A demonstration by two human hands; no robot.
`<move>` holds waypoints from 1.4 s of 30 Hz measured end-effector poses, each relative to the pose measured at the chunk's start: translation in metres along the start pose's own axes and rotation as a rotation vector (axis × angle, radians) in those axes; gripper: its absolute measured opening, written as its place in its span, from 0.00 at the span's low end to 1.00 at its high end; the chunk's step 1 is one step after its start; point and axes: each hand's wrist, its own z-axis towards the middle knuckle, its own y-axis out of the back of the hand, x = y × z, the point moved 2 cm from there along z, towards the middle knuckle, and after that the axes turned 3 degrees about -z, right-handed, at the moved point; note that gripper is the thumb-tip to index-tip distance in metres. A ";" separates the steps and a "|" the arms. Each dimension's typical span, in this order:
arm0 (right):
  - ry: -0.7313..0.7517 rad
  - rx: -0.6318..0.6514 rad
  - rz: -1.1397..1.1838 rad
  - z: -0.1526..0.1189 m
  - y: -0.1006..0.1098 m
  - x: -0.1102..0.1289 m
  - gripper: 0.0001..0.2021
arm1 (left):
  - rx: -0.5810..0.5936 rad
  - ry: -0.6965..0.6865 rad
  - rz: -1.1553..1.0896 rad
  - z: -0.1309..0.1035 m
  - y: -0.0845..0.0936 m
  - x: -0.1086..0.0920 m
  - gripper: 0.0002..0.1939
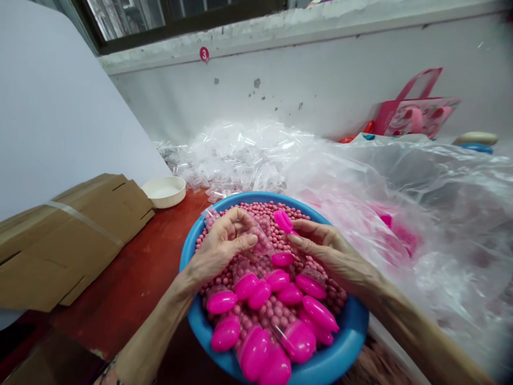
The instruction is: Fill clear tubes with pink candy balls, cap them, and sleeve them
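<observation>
A blue basin (348, 350) holds many pink beads (276, 316) and several bright pink caps (255, 350), some of them fitted on clear containers. Above the beads, my left hand (224, 240) is closed around a clear container (260, 238) filled with pink beads. My right hand (320, 246) pinches a bright pink cap (283, 220) between thumb and fingers, just right of that container. The cap and the container look apart. Directly below the two hands lies another pink cap (282, 259).
Clear containers (240, 155) are heaped behind the basin. Plastic bags (401, 182) with pink pieces cover the right side. A white round dish (164, 192) and folded cardboard (72, 240) are on the left of the red table (160, 240). A pink bag (417, 115) stands by the wall.
</observation>
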 end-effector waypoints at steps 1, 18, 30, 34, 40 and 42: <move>0.021 -0.025 0.008 0.000 -0.001 0.001 0.13 | -0.010 -0.003 0.020 0.000 0.000 -0.001 0.10; 1.077 -0.397 -1.195 -0.022 -0.040 0.030 0.07 | 0.006 0.054 -0.076 -0.004 0.000 0.003 0.08; 0.903 -0.161 -1.190 -0.026 -0.049 0.049 0.05 | -0.022 0.078 -0.207 -0.008 0.002 0.007 0.08; 0.917 -0.178 -1.330 -0.025 -0.055 0.051 0.09 | -0.020 0.075 -0.207 -0.007 0.002 0.007 0.06; 0.939 -0.169 -1.368 -0.018 -0.059 0.047 0.07 | -0.022 0.080 -0.210 -0.006 0.004 0.008 0.06; 0.854 -0.129 -1.172 -0.013 -0.055 0.048 0.09 | -0.033 0.088 -0.210 -0.007 0.003 0.007 0.06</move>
